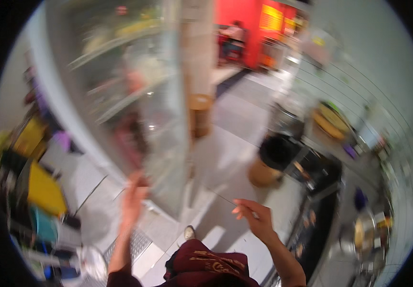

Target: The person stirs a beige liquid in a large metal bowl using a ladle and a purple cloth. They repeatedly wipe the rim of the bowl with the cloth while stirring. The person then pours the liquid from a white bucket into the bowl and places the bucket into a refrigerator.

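Observation:
My left hand (134, 195) is raised before the lower part of a white-framed glass display refrigerator (167, 172). It is blurred, with its fingers extended and nothing visible in it. I cannot tell whether it touches the refrigerator. Wire shelves (127, 98) inside carry several blurred goods. Over the floor to the right of my apron (210, 260), my right hand (255, 215) hangs in the air, fingers loosely bent and apart. No object shows in it, and a small shiny spot, possibly a ring, sits on a finger.
On the right runs a metal counter (350, 179) with a black wok (278, 152), pots and containers. A yellow board or container (46, 188) and a white bucket (93, 263) stand left. Ahead, a tiled passage (242, 104) leads towards a seated person (233, 36).

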